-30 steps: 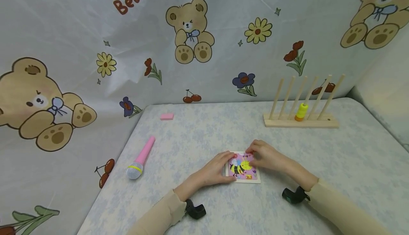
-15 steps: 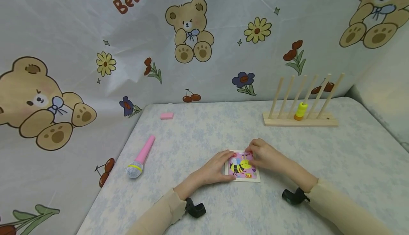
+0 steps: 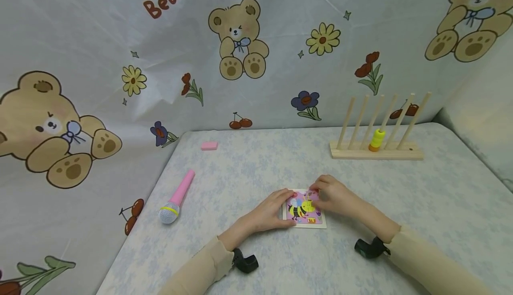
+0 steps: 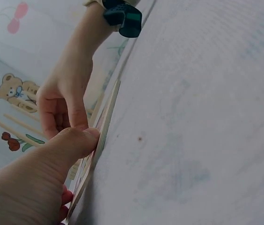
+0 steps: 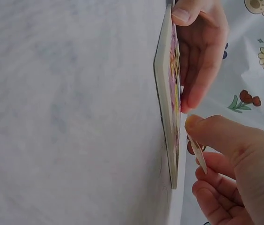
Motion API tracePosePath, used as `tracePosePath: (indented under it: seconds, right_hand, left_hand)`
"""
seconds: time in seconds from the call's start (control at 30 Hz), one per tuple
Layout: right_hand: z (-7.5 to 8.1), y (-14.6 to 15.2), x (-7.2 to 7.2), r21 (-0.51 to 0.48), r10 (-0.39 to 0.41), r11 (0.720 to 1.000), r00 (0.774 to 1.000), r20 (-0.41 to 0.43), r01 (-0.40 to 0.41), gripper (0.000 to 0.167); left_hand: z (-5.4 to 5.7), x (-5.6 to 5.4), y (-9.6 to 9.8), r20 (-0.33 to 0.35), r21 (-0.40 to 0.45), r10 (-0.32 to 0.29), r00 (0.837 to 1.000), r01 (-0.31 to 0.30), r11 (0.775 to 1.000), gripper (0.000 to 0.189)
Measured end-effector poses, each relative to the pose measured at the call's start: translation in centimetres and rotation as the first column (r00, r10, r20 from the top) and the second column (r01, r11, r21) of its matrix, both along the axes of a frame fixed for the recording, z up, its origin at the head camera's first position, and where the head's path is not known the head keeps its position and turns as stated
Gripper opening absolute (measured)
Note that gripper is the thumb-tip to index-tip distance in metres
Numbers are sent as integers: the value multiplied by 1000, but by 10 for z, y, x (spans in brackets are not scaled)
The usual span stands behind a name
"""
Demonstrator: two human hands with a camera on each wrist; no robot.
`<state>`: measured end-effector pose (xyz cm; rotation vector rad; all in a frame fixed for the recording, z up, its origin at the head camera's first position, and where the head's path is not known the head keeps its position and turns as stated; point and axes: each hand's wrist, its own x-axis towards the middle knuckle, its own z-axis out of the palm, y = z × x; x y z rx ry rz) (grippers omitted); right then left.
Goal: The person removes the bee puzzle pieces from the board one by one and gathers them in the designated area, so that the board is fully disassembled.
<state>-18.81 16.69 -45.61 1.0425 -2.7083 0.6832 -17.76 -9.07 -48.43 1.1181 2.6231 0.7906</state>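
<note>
A small square jigsaw puzzle board (image 3: pixel 316 226) with a bee picture on pink and a pale frame lies on the table. My left hand (image 3: pixel 266 212) holds it at the left side, thumb at the near edge and fingers at the far left corner. Over its upper right part is my right hand (image 3: pixel 338 197). The right wrist view shows a thin puzzle piece (image 5: pixel 197 152) pinched between the right thumb and fingers, tilted and just off the board's surface. The piece's printed face is mostly hidden there.
A pink toy microphone (image 3: pixel 180 197) lies to the left, and a pink block (image 3: pixel 209 146) sits farther back. At the back right stands a wooden peg rack (image 3: pixel 376 154) with yellow and orange beads (image 3: pixel 377 140) on one peg. A printed bear curtain (image 3: pixel 276 72) hangs behind the table.
</note>
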Motion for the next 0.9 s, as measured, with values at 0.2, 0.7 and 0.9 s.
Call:
tracePosePath:
  seconds: [0.2, 0.7, 0.9]
  right_hand:
    - [6, 12, -3, -106, -22, 994, 997, 80, 31, 34]
    - [9, 172, 1, -48, -301, 953, 954, -14, 300, 37]
    - [-4, 198, 6, -12, -341, 940, 940, -3, 341, 34]
  left_hand:
    - [1, 1, 0, -3, -4, 4, 1000, -4, 1000, 81]
    - [3, 1, 0, -16, -7, 14, 1000, -14, 1000, 81]
    - [1, 1, 2, -7, -6, 13, 1000, -13, 1000, 82]
